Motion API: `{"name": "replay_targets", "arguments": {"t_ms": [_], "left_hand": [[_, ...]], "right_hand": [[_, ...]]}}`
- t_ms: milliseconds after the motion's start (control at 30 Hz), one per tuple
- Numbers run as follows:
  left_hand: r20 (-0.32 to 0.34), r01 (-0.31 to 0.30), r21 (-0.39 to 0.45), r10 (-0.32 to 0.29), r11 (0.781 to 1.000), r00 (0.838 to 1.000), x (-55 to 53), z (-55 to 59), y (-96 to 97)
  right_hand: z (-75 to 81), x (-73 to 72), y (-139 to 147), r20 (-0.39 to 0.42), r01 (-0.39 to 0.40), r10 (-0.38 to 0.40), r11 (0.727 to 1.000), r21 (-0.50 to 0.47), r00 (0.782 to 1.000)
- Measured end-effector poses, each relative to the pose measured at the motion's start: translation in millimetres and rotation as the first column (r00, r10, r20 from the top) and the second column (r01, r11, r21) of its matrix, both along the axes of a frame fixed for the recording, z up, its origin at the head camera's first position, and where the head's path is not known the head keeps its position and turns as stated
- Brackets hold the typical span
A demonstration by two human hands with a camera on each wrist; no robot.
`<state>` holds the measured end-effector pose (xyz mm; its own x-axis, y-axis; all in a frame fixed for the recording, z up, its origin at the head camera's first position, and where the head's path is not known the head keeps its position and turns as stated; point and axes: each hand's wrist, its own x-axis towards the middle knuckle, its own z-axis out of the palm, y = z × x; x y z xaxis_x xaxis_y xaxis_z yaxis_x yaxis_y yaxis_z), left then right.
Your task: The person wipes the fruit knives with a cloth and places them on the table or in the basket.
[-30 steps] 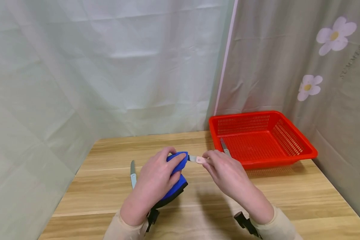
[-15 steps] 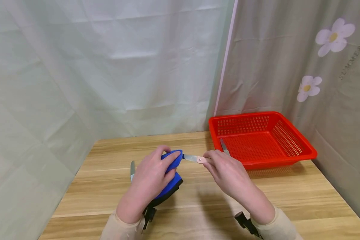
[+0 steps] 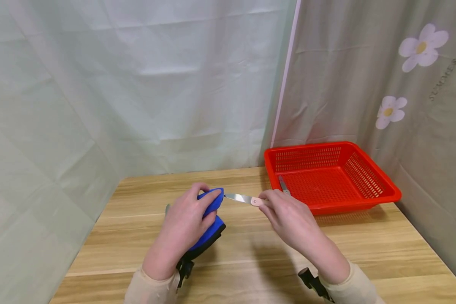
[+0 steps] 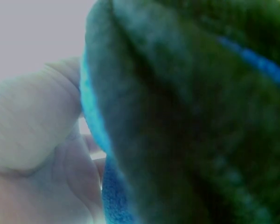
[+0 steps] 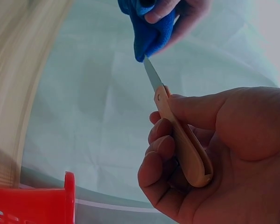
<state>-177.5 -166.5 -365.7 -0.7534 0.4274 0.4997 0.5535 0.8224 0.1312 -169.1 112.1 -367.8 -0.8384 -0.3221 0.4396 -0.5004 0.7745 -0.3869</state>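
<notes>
My right hand (image 3: 289,217) grips a folding knife (image 5: 184,144) by its pale pink handle, with the blade out and pointing left. A blue cloth (image 3: 212,236) with a black edge is bunched in my left hand (image 3: 184,226), pinched between thumb and fingers. The knife's tip sits right at the cloth's edge, and most of the blade shows bare. In the left wrist view the cloth (image 4: 116,196) fills much of the picture in dark blur. Another knife (image 3: 167,208) lies on the table behind my left hand, mostly hidden by it.
A red plastic basket (image 3: 330,207) stands at the back right of the wooden table (image 3: 243,261). Inside it, by the left wall, another folding knife (image 3: 283,185) leans. Curtains (image 3: 197,84) hang behind and at both sides.
My left hand has moved left with the cloth, sliding along the blade toward its tip and baring more of it. The knife on the table has become more covered. My right hand stays nearly still.
</notes>
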Motion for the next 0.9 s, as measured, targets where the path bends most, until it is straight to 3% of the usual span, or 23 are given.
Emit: {"name": "replay_targets", "arguments": {"t_ms": [233, 467, 900], "left_hand": [[-0.014, -0.017, 0.007, 0.017, 1.000, 1.000, 3.9, 3.5, 1.6], [-0.083, 0.060, -0.010, -0.061, 0.998, 0.995, 10.3, 6.9, 15.4], [-0.054, 0.124, -0.065, -0.127, 0.990, 0.990, 18.6, 0.1, 41.0]], "right_hand": [[0.5, 0.1, 0, 0.015, 0.002, -0.002, 1.000, -0.004, 1.000], [-0.5, -0.8, -1, 0.008, -0.005, 0.005, 1.000, -0.006, 1.000], [-2.1, 0.7, -2, 0.023, -0.022, 0.022, 1.000, 0.012, 0.999]]}}
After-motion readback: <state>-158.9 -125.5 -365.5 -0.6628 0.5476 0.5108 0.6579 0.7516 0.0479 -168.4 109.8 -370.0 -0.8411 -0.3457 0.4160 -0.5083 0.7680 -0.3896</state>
